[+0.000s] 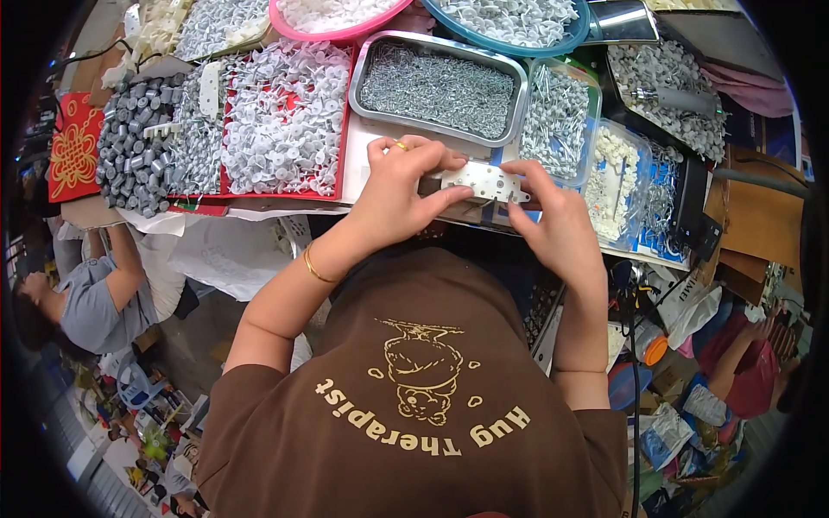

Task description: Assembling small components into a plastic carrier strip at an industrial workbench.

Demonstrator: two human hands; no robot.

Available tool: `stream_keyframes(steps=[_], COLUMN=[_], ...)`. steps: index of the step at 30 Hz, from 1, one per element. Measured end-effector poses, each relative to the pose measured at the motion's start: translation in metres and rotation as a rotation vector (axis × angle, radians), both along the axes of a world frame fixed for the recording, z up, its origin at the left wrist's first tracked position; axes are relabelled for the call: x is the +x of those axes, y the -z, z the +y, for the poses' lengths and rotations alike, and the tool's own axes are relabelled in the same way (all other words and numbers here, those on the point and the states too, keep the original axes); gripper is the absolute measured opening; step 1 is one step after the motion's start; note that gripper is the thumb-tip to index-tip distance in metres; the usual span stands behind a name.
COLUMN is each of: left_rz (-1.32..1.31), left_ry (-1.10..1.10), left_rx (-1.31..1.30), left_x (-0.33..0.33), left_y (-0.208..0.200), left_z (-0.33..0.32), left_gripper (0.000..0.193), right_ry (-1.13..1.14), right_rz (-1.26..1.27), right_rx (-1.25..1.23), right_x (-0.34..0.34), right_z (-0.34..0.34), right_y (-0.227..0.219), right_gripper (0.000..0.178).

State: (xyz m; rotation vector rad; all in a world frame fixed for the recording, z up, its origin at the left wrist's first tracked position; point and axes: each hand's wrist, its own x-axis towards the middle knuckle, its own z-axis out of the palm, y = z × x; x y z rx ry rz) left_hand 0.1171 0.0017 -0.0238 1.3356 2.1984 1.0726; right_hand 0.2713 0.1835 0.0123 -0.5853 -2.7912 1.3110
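Between my two hands is a small white plastic block (pixel 494 185) with rows of holes and metal bits in its top face. My left hand (pixel 401 190) is closed on its left end, thumb along the near side and fingers over the far side. At the other end, the fingertips and thumb of my right hand (pixel 553 211) pinch the block. Its underside is hidden. Just beyond it lies a metal tray (pixel 436 129) filled with small screws (pixel 436 86).
White plastic pieces with metal pins (pixel 285 142) fill a red box at left, beside grey cylinders (pixel 142 142). Right of the metal tray stand clear tubs of screws (pixel 553 116) and cream parts (pixel 611 190). A black cable (pixel 637 388) hangs at right. Another person (pixel 108 298) is at far left.
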Motion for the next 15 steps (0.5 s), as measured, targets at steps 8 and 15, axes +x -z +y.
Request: stream_keyframes(steps=[8,15], left_rz=[0.280,0.466], left_ry=[0.021,0.098], left_rx=[0.157,0.245], left_x=[0.009,0.000], left_y=[0.008,0.016], left_z=[-0.003,0.002], left_gripper=[0.037,0.044], right_ry=[0.043,0.027], right_rz=[-0.052,0.271], right_rx=[-0.167,0.325], right_x=[0.001,0.026], right_z=[0.006,-0.044], right_y=[0.005,0.030], right_gripper=[0.043,0.035])
